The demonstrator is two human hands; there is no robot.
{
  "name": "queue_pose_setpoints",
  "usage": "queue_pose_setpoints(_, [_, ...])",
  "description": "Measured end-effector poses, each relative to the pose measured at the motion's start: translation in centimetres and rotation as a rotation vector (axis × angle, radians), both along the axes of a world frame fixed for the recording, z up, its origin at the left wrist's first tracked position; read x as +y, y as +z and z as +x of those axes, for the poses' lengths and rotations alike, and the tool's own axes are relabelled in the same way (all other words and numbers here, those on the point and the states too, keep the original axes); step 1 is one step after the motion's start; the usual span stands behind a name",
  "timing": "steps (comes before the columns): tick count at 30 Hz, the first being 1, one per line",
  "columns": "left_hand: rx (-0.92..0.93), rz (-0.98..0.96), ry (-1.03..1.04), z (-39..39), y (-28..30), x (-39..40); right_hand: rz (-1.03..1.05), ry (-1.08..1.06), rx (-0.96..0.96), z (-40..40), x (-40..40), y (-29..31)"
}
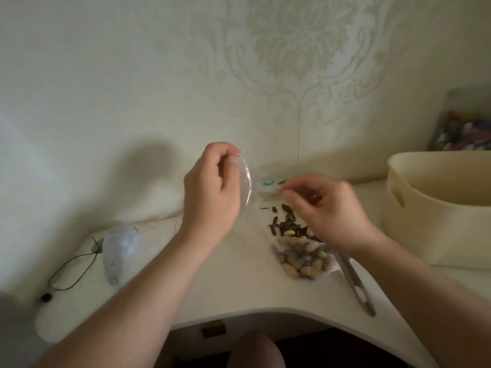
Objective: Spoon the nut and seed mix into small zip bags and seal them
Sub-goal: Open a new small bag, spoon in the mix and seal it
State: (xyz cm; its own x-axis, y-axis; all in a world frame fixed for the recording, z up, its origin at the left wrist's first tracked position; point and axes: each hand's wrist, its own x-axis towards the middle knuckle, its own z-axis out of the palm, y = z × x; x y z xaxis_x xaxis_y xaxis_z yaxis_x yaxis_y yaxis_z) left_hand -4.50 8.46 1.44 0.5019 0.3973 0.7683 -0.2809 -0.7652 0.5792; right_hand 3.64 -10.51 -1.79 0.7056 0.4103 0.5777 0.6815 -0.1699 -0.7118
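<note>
Left hand [212,192] pinches an empty clear zip bag [246,183] by its top, held above the table [239,282] mid-back. Right hand [326,208] has curled fingers over another bag's green print, too blurry to read. Filled nut bag [303,258] and spoon [353,282] sit near the front edge.

two hands [212,187], one spoon [353,282], one basket [435,208], one filled bag [303,258]

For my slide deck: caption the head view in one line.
Left hand pinches an empty clear zip bag while the right hand reaches over loose seeds beside a filled bag.
</note>
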Motion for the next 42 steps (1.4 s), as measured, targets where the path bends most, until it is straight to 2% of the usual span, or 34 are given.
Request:
queue_pose_setpoints(4, [-0.031, 0.249, -0.145, 2.4, 1.0, -4.0, 0.208, -0.002, 0.171, 0.9, -1.5, -0.6])
queue_pose_setpoints(6, [0.020, 0.174, -0.188, 4.0, 1.0, -4.3, 0.295, -0.103, 0.254, 1.2, -2.4, -0.8])
queue_pose_setpoints(9, [0.108, -0.033, -0.234, 5.8, 0.6, -3.9, 0.368, -0.226, 0.212, 1.5, -3.3, -1.0])
queue_pose_setpoints(15, [0.308, -0.312, -0.486, 6.8, -2.6, -3.9, 0.120, -0.160, 0.132, 1.1, -2.3, -1.2])
queue_pose_setpoints(19, [0.362, -0.547, -0.716, 6.4, -3.5, -2.7, -0.077, -0.108, 0.114, 1.2, -1.8, -1.5])
queue_pose_setpoints(23, [0.423, -0.614, -0.825, 6.3, -3.4, -2.0, -0.116, -0.076, 0.089, 0.9, -1.3, -1.6])
queue_pose_setpoints(29, [0.473, -0.423, -0.736, 6.2, -3.8, -1.6, -0.198, -0.090, 0.036, 1.0, -1.5, -1.8])
queue_pose_setpoints(32, [0.389, -0.172, -0.574, 6.0, -3.7, -1.6, -0.155, -0.243, 0.017, 1.1, -1.8, -1.5])
queue_pose_setpoints(35, [0.265, 0.085, -0.476, 6.0, -4.3, -1.6, -0.112, -0.291, 0.118, 1.2, -1.8, -1.3])
queue_pose_setpoints(39, [0.311, 0.379, -0.481, 6.4, -5.0, -1.9, 0.087, -0.158, 0.356, 0.7, -1.5, -0.9])
queue_pose_setpoints(42, [0.334, 0.373, -0.474, 6.6, -5.1, -2.0, 0.153, -0.110, 0.435, 0.6, -1.5, -0.6])
